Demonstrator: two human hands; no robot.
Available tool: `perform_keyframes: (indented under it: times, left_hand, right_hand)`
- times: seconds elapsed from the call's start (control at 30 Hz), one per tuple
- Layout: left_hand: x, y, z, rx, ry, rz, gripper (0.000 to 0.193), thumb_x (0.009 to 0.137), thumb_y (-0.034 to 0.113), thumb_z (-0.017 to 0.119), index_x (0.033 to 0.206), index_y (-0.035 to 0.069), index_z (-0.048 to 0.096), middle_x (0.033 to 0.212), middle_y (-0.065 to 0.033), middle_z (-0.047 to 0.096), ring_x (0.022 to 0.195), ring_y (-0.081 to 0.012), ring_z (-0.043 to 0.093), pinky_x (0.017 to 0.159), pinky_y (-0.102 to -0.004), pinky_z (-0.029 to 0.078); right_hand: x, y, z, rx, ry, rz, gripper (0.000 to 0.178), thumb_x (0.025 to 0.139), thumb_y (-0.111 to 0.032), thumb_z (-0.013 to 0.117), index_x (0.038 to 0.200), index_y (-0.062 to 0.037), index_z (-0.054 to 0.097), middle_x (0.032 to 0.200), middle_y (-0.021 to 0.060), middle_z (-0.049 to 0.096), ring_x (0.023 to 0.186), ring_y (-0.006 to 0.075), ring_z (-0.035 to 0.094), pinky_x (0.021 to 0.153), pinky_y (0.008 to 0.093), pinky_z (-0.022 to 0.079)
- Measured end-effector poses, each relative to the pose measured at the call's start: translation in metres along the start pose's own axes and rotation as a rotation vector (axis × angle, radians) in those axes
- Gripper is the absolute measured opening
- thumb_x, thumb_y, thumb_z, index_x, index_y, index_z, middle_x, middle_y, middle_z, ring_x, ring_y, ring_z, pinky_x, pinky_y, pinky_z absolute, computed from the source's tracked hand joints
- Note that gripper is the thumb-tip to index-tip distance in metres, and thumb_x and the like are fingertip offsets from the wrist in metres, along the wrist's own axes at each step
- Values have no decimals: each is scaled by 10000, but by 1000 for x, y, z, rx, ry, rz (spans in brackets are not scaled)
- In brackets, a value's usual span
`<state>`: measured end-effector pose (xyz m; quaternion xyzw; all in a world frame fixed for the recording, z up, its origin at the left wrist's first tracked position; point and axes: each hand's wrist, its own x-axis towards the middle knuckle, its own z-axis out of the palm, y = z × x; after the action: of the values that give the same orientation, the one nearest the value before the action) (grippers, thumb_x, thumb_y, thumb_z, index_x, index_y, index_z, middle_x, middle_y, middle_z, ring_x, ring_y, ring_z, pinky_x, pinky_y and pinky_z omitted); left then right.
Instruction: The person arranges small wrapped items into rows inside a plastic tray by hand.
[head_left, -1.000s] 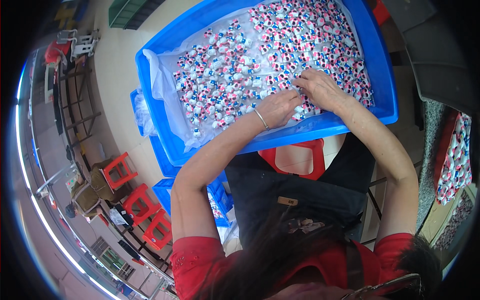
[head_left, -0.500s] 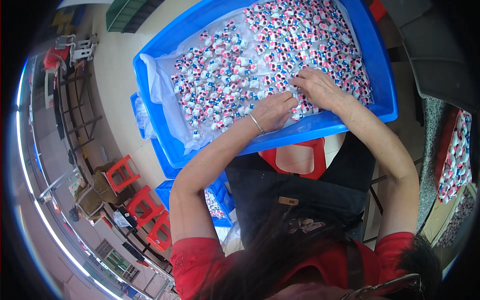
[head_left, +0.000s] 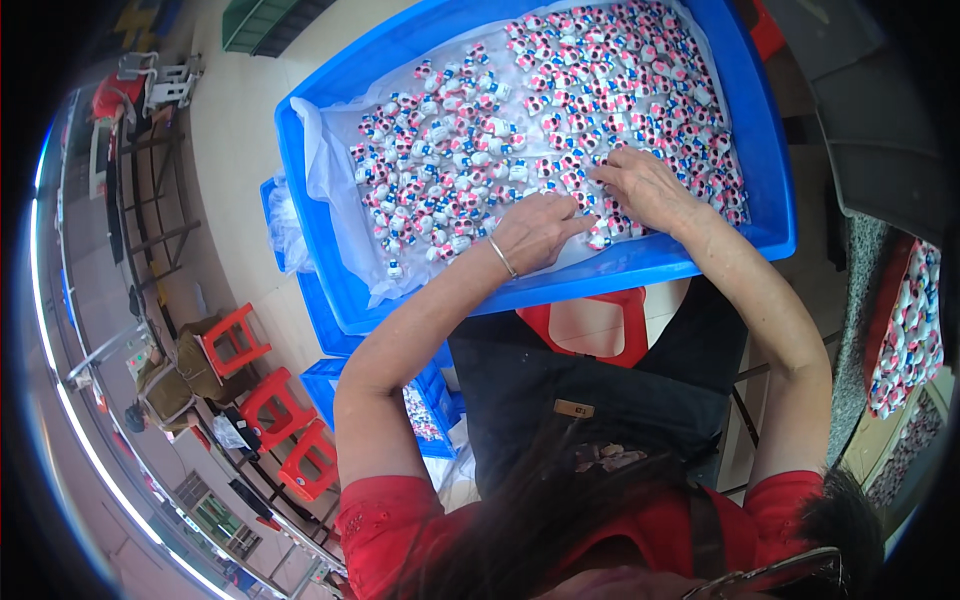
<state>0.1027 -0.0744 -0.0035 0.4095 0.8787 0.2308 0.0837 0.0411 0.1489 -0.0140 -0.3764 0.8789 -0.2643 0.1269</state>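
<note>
Many small figurines (head_left: 440,160) in white, pink and blue lie in a large blue plastic tub (head_left: 390,318) lined with a white sheet (head_left: 322,165). Over the near part of the tub is my left hand (head_left: 540,232), a bracelet at its wrist, its fingers bent and pointing right; what they hold, if anything, is hidden. Just to the right and a little farther off, my right hand (head_left: 650,188) has its fingertips pinched together among the figurines, and I cannot make out what is between them. The right-hand figurines sit closely in rows; the left-hand ones are loosely scattered.
A red stool (head_left: 625,330) stands under the tub's near edge, and more red stools (head_left: 277,408) are at the left. A smaller blue bin (head_left: 435,405) of figurines is below left. More figurines (head_left: 910,335) lie at the far right, near a grey container (head_left: 885,165).
Both hands have shifted only slightly, staying over the same near part of the tub. My left hand's fingers point further right. The whole view has tilted a little.
</note>
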Motion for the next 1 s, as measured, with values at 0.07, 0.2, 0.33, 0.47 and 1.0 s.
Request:
perform_keyframes:
  times: [0.07,0.2,0.33,0.47,1.0]
  left_hand:
    - [-3,1,3,78,-38,-55,371,760,55,604,1114,144,670,850,-70,573,806,-233,611,705,-360,497]
    - [-3,1,2,71,71,-103,412,782,67,585,1180,155,643,786,-61,536,732,-242,593,642,-385,466]
    - [-5,-2,4,214,74,-172,388,762,65,607,1138,151,654,806,-55,553,745,-234,602,636,-379,456]
    - [-5,-2,8,176,140,-189,401,728,55,639,1121,135,649,837,-56,578,779,-240,622,641,-392,465]
    - [16,-22,-10,199,140,-348,440,691,68,699,1123,131,647,818,-76,582,762,-258,625,668,-427,474]
  right_hand:
    - [1,0,1,-5,10,-12,345,744,1,683,1084,-55,669,893,129,599,880,309,587,786,416,488]
    - [1,-2,0,10,48,-53,361,733,12,689,1089,-45,670,863,131,599,841,310,592,748,417,496]
    - [3,-6,-6,5,5,-16,321,724,-1,676,1038,-69,682,886,125,617,896,306,605,804,422,494]
    - [3,-6,-4,-3,24,-24,311,710,19,667,1007,-69,696,867,119,604,875,300,596,796,416,488]
    - [4,-6,-7,3,12,-14,343,675,27,689,1008,-56,695,836,108,570,849,289,576,765,405,489]
